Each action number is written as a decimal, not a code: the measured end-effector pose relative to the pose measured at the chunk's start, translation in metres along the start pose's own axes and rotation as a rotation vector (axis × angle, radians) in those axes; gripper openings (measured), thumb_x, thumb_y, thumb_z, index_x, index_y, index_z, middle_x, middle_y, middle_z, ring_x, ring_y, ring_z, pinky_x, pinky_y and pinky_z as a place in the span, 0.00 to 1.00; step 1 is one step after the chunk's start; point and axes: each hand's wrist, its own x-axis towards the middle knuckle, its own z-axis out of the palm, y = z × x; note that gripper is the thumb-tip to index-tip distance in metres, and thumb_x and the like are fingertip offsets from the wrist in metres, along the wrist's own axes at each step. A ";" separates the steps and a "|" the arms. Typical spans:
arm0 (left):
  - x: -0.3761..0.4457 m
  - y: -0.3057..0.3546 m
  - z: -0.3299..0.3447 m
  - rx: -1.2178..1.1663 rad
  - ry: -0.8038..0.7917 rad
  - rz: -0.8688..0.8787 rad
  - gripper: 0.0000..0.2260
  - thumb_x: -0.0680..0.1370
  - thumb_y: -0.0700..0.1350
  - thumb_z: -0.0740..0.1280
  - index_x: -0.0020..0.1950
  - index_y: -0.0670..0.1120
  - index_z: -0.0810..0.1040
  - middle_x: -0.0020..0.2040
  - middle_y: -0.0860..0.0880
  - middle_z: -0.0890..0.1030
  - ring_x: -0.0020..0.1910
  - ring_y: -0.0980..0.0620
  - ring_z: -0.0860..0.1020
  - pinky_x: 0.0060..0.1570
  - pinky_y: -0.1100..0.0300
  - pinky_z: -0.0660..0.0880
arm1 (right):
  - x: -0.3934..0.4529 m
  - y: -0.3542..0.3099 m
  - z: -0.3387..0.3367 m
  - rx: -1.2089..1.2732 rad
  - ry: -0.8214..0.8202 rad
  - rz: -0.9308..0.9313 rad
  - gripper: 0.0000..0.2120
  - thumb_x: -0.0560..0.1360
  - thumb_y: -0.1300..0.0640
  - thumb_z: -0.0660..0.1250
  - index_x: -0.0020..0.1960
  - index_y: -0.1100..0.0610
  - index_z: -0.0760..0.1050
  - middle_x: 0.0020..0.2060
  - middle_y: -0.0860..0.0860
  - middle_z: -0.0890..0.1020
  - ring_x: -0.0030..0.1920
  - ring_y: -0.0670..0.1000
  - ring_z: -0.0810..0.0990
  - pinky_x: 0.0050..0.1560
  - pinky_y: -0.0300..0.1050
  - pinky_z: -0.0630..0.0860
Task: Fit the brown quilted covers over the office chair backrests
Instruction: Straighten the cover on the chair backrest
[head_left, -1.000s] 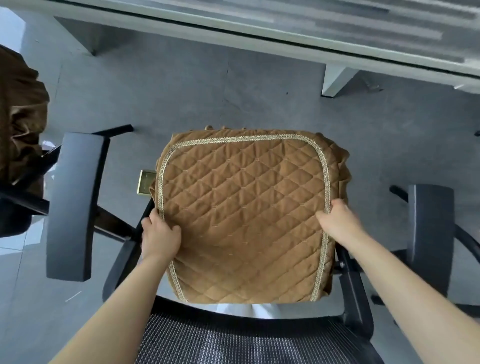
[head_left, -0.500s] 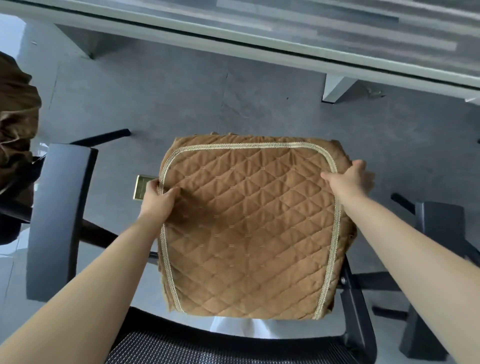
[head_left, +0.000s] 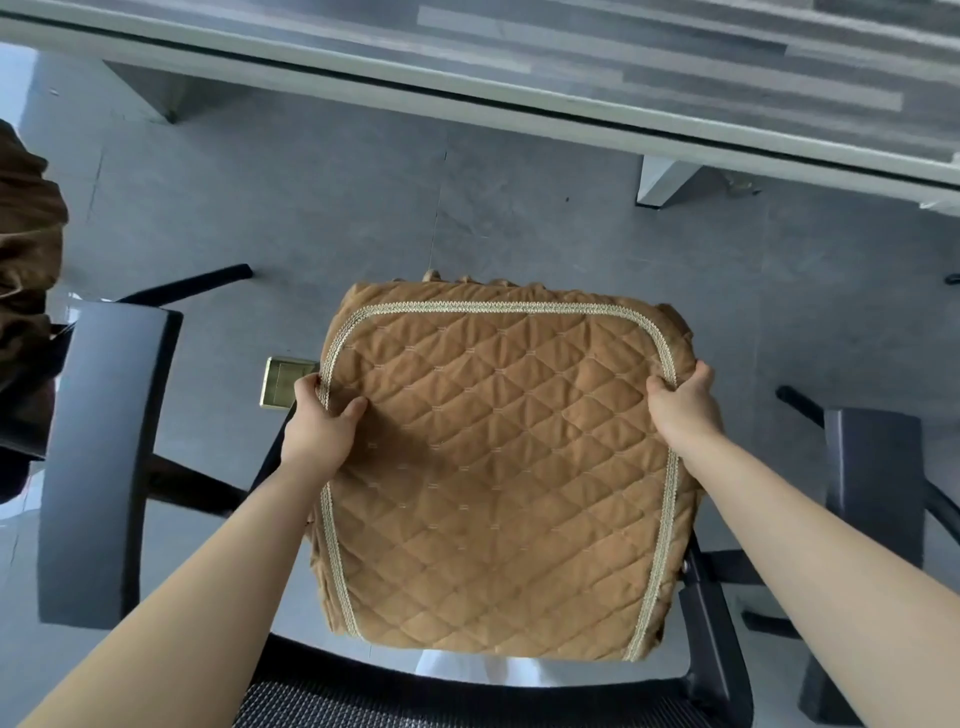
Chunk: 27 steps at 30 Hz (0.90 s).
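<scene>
**Fingers clamped on both edges of the quilted cover**

Fingers (head_left: 702, 370) of our right hand (head_left: 683, 408) curl over the upper right edge of the brown quilted cover (head_left: 498, 467), thumb on the front by the gold braid trim. Our left hand (head_left: 319, 423) grips the opposite edge the same way, thumb pressed on the quilted face and the other fingers wrapped behind the trim. We hold the cover stretched between both hands, its face towards us, above the black mesh chair part (head_left: 467, 701) at the bottom of the view; whether it sits over a backrest we cannot tell, since the fabric hides what lies behind it.

Black armrests flank us: the left armrest (head_left: 104, 457) is large and close, the right armrest (head_left: 872, 483) is partly behind our forearm. A brass floor plate (head_left: 283, 382) shows just beside our left hand. More brown fabric (head_left: 26, 270) bunches at the far left edge. Beyond the cover lie grey floor (head_left: 363, 197) and a pale desk (head_left: 519, 98) on a white leg (head_left: 662, 187).
</scene>
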 end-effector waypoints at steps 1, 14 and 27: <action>-0.001 -0.002 0.001 0.011 0.006 -0.002 0.29 0.77 0.53 0.67 0.74 0.49 0.59 0.67 0.41 0.74 0.61 0.37 0.75 0.55 0.49 0.71 | -0.001 0.003 0.002 -0.015 -0.004 0.001 0.28 0.78 0.48 0.59 0.73 0.55 0.54 0.64 0.63 0.72 0.61 0.66 0.74 0.59 0.55 0.71; 0.003 -0.002 0.007 -0.017 0.063 -0.013 0.30 0.76 0.54 0.69 0.74 0.51 0.61 0.67 0.45 0.75 0.62 0.39 0.75 0.61 0.46 0.72 | 0.004 0.003 0.010 0.001 0.083 -0.070 0.26 0.79 0.55 0.61 0.73 0.58 0.54 0.66 0.66 0.68 0.64 0.68 0.70 0.61 0.56 0.68; -0.011 0.000 0.008 0.040 0.014 -0.032 0.31 0.79 0.50 0.65 0.77 0.44 0.58 0.72 0.42 0.69 0.70 0.39 0.68 0.66 0.48 0.66 | -0.005 -0.003 -0.004 -0.197 0.013 -0.109 0.30 0.78 0.53 0.61 0.73 0.64 0.53 0.66 0.67 0.69 0.65 0.67 0.70 0.62 0.56 0.69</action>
